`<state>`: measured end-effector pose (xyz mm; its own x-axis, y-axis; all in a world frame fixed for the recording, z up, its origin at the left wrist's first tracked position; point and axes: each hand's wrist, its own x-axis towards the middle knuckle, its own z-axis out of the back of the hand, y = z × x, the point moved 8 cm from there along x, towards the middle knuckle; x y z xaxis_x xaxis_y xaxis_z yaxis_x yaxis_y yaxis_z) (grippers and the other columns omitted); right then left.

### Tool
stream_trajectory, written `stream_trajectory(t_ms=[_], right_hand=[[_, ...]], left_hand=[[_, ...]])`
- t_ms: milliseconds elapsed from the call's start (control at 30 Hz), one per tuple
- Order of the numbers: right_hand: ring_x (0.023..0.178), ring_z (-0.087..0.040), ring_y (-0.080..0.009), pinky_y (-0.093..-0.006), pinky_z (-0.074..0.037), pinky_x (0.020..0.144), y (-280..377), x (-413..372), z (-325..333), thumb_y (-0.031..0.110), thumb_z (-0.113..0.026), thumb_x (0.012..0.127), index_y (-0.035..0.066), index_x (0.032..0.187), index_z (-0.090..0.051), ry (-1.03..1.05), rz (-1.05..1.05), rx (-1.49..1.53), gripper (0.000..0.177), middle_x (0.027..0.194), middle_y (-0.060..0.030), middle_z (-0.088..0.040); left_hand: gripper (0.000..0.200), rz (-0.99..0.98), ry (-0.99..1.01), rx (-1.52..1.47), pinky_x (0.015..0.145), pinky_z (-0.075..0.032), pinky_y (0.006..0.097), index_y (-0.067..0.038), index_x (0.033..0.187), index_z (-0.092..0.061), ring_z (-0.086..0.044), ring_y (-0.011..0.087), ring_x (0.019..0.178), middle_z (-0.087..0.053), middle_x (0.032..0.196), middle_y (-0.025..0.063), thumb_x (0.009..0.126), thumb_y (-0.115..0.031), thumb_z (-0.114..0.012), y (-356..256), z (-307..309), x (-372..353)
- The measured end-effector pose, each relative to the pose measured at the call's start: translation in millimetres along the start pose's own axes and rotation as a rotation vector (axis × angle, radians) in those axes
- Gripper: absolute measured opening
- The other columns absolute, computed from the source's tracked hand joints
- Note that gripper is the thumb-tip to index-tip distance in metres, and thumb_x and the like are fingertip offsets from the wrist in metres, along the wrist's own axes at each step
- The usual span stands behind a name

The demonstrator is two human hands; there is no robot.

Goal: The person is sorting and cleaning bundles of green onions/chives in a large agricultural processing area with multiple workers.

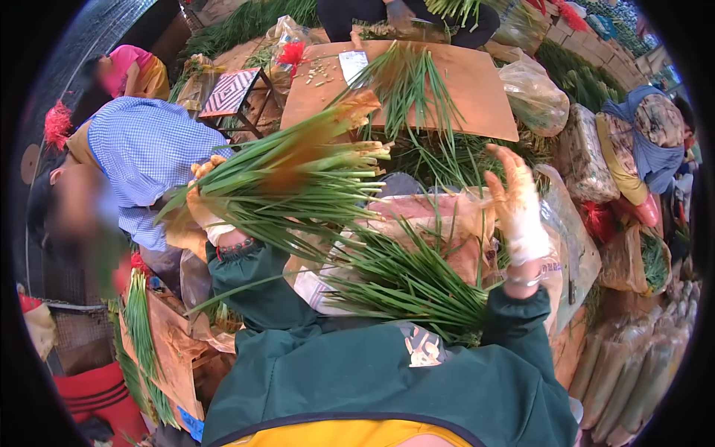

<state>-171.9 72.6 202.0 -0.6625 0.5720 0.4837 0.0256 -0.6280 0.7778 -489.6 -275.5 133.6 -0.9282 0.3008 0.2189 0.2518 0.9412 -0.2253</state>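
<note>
the left hand [211,205], in a pale glove, is closed around a bunch of green onions [298,182], fingers wrapped over the stalks near one end. the bunch is held up in the air at chest height and lies roughly level, fanning out toward the middle of the view. its pale ends point to the right and are blurred, so how evenly they line up cannot be told.

the right hand [519,208], also gloved, is raised and empty. its fingers are spread wide and touch nothing, and it is well apart from the bunch. below and between the two hands a loose pile of green onions [410,287] lies on a plastic sack [454,212] in front of the person.

to do this well, it looks best to grip firmly enough that no stalk slides out, but not so hard that the hollow leaves crease. the open hand could come under the fanned end to take the weight and square up the pale ends before anything more is added. stray leaves hanging below the bunch would want tucking in, since they may snag on the pile beneath.

beyond the sack a wooden counter [477,89] carries more green stalks. a person in a blue checked shirt [149,149] sits just beside the left hand.
</note>
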Motion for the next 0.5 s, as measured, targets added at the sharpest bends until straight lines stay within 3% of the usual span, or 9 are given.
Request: stream_trajectory(t_ms=[67,100,133,200,267,333,400,500], right_hand=[[0.087,-0.06,-0.0254,-0.0334,-0.047,0.079,50,-3,-28,0.009,-0.062,0.083,0.003,0.093,-0.065,0.091,0.019,0.036,0.012,0.092,-0.0105,-0.063],[0.086,-0.06,-0.0257,-0.0341,-0.047,0.078,67,-2,-41,0.01,-0.062,0.082,0.004,0.09,-0.065,0.149,0.1,0.002,0.01,0.092,-0.0101,-0.063],[0.087,-0.06,-0.0263,-0.0352,-0.047,0.078,76,-5,-52,0.012,-0.065,0.078,0.007,0.092,-0.065,0.172,0.129,0.042,0.015,0.092,-0.0084,-0.063],[0.092,-0.058,-0.0265,-0.0369,-0.047,0.079,104,1,-57,0.013,-0.068,0.072,0.01,0.096,-0.065,0.104,0.35,-0.247,0.024,0.096,-0.0077,-0.061],[0.094,-0.057,-0.027,-0.0378,-0.046,0.08,103,9,-71,0.015,-0.069,0.07,0.012,0.098,-0.065,0.182,0.397,-0.34,0.028,0.099,-0.0077,-0.06],[0.096,-0.055,-0.0275,-0.0386,-0.046,0.081,95,16,-85,0.016,-0.07,0.068,0.014,0.099,-0.065,0.26,0.436,-0.437,0.032,0.101,-0.0077,-0.059],[0.099,-0.054,-0.0288,-0.0387,-0.046,0.081,92,26,-89,0.016,-0.071,0.067,0.014,0.098,-0.065,0.221,0.532,-0.303,0.031,0.104,-0.0085,-0.058],[0.091,-0.057,-0.0277,-0.0379,-0.046,0.08,68,25,-101,0.015,-0.071,0.069,0.013,0.099,-0.065,0.267,0.447,-0.195,0.031,0.095,-0.0095,-0.06]], left_hand=[[0.017,0.086,0.08,-0.054,0.097,-0.038,0.0395,-0.005,0.101,-0.05,-0.049,0.0192,0.089,-0.053,0.081,0.0051,0.085,-0.01,-0.048,5,1,-1],[0.018,0.011,0.167,0.109,0.099,-0.036,0.0426,-0.006,0.101,-0.05,-0.05,0.021,0.09,-0.052,0.083,0.0048,0.083,-0.01,-0.05,8,-10,-1],[0.018,0.011,0.17,0.116,0.099,-0.036,0.0426,-0.006,0.101,-0.05,-0.05,0.021,0.09,-0.052,0.083,0.0048,0.083,-0.01,-0.05,8,-12,-3],[0.018,0.042,0.034,-0.038,0.099,-0.036,0.0417,-0.005,0.099,-0.049,-0.049,0.0208,0.09,-0.051,0.084,0.0048,0.083,-0.014,-0.049,7,-3,-3],[0.011,0.02,0.07,0.133,0.095,-0.041,0.0407,-0.003,0.094,-0.049,-0.051,0.0224,0.094,-0.054,0.084,0.0075,0.087,-0.011,-0.046,1,-10,-2],[0.013,0.169,0.217,-0.116,0.095,-0.041,0.0372,-0.002,0.095,-0.049,-0.052,0.0201,0.094,-0.055,0.086,0.0073,0.088,-0.012,-0.045,8,-11,0],[0.018,0.133,0.108,-0.056,0.094,-0.041,0.0334,-0.002,0.099,-0.049,-0.053,0.0181,0.096,-0.055,0.091,0.0065,0.09,-0.016,-0.043,4,2,2],[0.017,-0.012,-0.086,-0.012,0.096,-0.04,0.0397,-0.002,0.092,-0.05,-0.052,0.0213,0.089,-0.053,0.084,0.0075,0.082,-0.013,-0.043,14,-24,-10]])
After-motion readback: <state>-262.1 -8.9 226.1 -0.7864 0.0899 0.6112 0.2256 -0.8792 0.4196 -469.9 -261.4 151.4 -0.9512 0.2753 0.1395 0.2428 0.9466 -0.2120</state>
